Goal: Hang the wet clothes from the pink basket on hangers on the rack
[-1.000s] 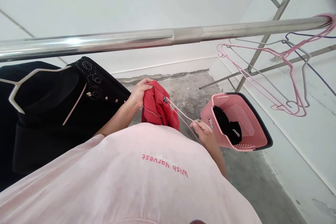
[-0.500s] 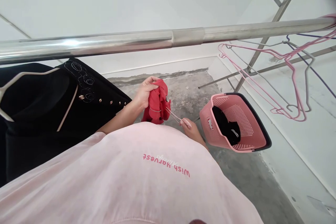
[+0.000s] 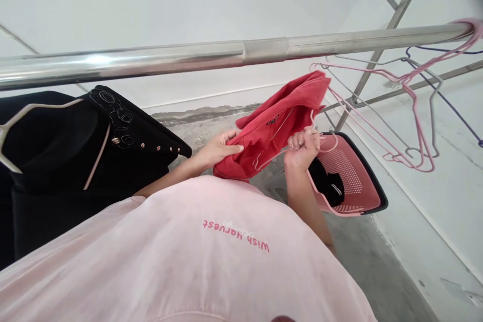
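Note:
A red garment [image 3: 269, 126] is spread between my hands, below the lower metal bar. My left hand [image 3: 222, 150] pinches its left edge, thumb on top of the cloth. At the garment's right side, my right hand [image 3: 302, 148] is closed around a pale pink hanger [image 3: 329, 149], whose hook curves out to the right of the fist. Part of the hanger shows against the red cloth; the rest is hidden by the cloth and my fingers.
Metal bars [image 3: 151, 63] cross in front. Black clothing [image 3: 56, 161] hangs at the left. Pink and grey hangers [image 3: 415, 95] hang at the right. A pink basket [image 3: 372, 181] holding black cloth [image 3: 328, 183] stands below them.
The bunched red garment is now opened out and reaches up to the right. My right hand has risen with the hanger, and my left hand has shifted slightly right and down.

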Demonstrator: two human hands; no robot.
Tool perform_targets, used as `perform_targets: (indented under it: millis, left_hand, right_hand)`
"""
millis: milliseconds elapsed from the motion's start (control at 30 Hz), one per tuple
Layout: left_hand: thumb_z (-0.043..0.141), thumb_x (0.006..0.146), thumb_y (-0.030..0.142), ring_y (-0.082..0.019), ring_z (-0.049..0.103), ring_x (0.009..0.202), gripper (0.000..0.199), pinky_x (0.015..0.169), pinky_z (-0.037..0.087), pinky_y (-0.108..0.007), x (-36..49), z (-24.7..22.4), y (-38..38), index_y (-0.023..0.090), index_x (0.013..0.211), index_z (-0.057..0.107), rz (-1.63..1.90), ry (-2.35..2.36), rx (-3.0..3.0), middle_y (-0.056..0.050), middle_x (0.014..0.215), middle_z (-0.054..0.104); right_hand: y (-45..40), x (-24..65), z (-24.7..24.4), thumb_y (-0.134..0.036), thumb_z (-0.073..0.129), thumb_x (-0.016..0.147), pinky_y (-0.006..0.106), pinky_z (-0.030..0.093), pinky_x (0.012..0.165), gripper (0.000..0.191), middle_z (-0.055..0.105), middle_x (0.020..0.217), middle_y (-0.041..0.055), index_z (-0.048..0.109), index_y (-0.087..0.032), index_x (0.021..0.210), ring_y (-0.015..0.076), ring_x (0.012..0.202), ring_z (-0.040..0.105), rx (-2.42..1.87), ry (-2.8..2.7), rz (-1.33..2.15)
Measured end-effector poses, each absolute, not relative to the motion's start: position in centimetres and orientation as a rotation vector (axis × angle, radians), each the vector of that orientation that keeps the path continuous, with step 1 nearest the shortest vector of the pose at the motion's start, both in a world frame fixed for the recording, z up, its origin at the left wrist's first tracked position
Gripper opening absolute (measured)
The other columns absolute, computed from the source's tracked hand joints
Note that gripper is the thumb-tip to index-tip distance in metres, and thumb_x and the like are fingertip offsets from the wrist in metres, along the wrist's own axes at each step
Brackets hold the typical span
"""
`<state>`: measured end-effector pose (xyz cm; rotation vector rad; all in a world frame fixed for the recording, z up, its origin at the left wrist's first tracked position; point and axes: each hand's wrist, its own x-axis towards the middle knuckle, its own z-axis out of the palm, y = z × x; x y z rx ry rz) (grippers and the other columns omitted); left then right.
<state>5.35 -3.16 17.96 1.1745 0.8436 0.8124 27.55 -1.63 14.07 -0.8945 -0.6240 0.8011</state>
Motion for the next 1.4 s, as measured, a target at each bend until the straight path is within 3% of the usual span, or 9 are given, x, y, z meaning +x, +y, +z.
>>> perform_targets:
  millis: [233, 367, 633, 733, 833, 933, 1100, 1200, 1400]
  left_hand:
    - [0.071, 0.079, 0.044, -0.021, 0.062, 0.088, 0.048, 0.075, 0.047, -0.030, 5.1, 16.7, -4.9, 0.024, 0.122, 0.061, 0.425, 0.579, 1.529, -0.007, 0.104, 0.066]
    - [0.068, 0.080, 0.046, -0.026, 0.059, 0.114, 0.051, 0.095, 0.045, -0.036, 4.5, 13.4, -4.1, 0.024, 0.126, 0.063, 0.535, 0.660, 1.757, -0.011, 0.124, 0.064]
    - [0.064, 0.083, 0.046, -0.021, 0.066, 0.074, 0.026, 0.078, 0.048, -0.031, 1.3, 13.8, -5.5, 0.024, 0.086, 0.077, 0.875, 0.949, 1.833, -0.008, 0.077, 0.072]
    - [0.075, 0.073, 0.042, -0.022, 0.063, 0.080, 0.023, 0.081, 0.045, -0.031, 0.5, 14.5, -4.6, 0.024, 0.089, 0.077, 0.958, 1.112, 1.901, -0.007, 0.083, 0.070]
    - [0.083, 0.061, 0.044, -0.021, 0.059, 0.070, 0.034, 0.068, 0.043, -0.028, 0.9, 13.0, -3.3, 0.025, 0.088, 0.075, 0.719, 1.128, 1.976, -0.004, 0.076, 0.068]
    - [0.078, 0.067, 0.047, -0.019, 0.060, 0.064, 0.028, 0.063, 0.043, -0.026, 1.5, 10.8, -2.9, 0.022, 0.078, 0.072, 0.587, 1.030, 1.822, -0.003, 0.073, 0.068]
    - [0.072, 0.077, 0.043, -0.022, 0.066, 0.084, 0.031, 0.074, 0.051, -0.030, 0.4, 12.0, -4.2, 0.017, 0.094, 0.071, 0.724, 0.870, 1.432, -0.007, 0.094, 0.072]
    - [0.075, 0.076, 0.035, -0.019, 0.066, 0.082, 0.029, 0.073, 0.053, -0.028, -2.0, 15.2, -5.1, 0.015, 0.096, 0.071, 0.787, 0.881, 1.380, -0.006, 0.094, 0.072]
    - [0.080, 0.070, 0.021, -0.015, 0.066, 0.066, 0.017, 0.063, 0.055, -0.023, -6.6, 20.4, -7.3, 0.010, 0.079, 0.072, 1.027, 0.799, 1.438, -0.003, 0.075, 0.071]
  right_hand:
    - [-0.5, 22.8, 16.3, -0.039, 0.058, 0.078, 0.023, 0.038, 0.060, 0.028, 0.038, 0.073, -0.0042, 0.036, -0.024, 0.084, 0.0083, 0.063, 0.044, -0.762, -0.622, 0.701]
    - [0.2, 22.4, 15.8, -0.035, 0.061, 0.075, 0.022, 0.040, 0.058, 0.031, 0.035, 0.069, -0.0049, 0.032, -0.023, 0.077, 0.0076, 0.058, 0.039, -0.762, -0.484, 0.912]
    - [-0.5, 21.7, 13.3, -0.034, 0.062, 0.085, 0.024, 0.039, 0.052, 0.039, 0.031, 0.058, -0.0066, 0.030, -0.022, 0.066, 0.0081, 0.049, 0.033, -0.863, -0.405, 1.411]
    - [-0.9, 20.7, 12.8, -0.034, 0.059, 0.088, 0.024, 0.040, 0.052, 0.035, 0.034, 0.057, -0.0060, 0.035, -0.022, 0.067, 0.0084, 0.049, 0.035, -0.886, -0.317, 1.559]
    - [-1.3, 20.1, 12.7, -0.027, 0.059, 0.087, 0.023, 0.043, 0.055, 0.028, 0.039, 0.060, -0.0051, 0.038, -0.022, 0.070, 0.0080, 0.051, 0.039, -0.812, -0.346, 1.653]
    - [-1.7, 20.4, 12.6, -0.025, 0.062, 0.082, 0.025, 0.048, 0.064, 0.017, 0.052, 0.071, -0.0021, 0.047, -0.021, 0.076, 0.0089, 0.063, 0.051, -0.748, -0.442, 1.742]
    - [-2.7, 21.9, 11.4, -0.033, 0.070, 0.073, 0.023, 0.047, 0.066, 0.022, 0.063, 0.095, 0.0009, 0.059, -0.022, 0.088, 0.0121, 0.082, 0.058, -0.978, -0.776, 1.550]
    - [-3.6, 22.9, 9.8, -0.036, 0.071, 0.071, 0.023, 0.042, 0.063, 0.020, 0.063, 0.083, 0.0002, 0.061, -0.022, 0.082, 0.0112, 0.072, 0.054, -1.085, -0.874, 1.422]
    - [-4.8, 22.7, 5.6, -0.044, 0.076, 0.064, 0.026, 0.034, 0.058, 0.030, 0.059, 0.068, -0.0005, 0.058, -0.021, 0.071, 0.0107, 0.059, 0.045, -1.125, -0.810, 1.615]
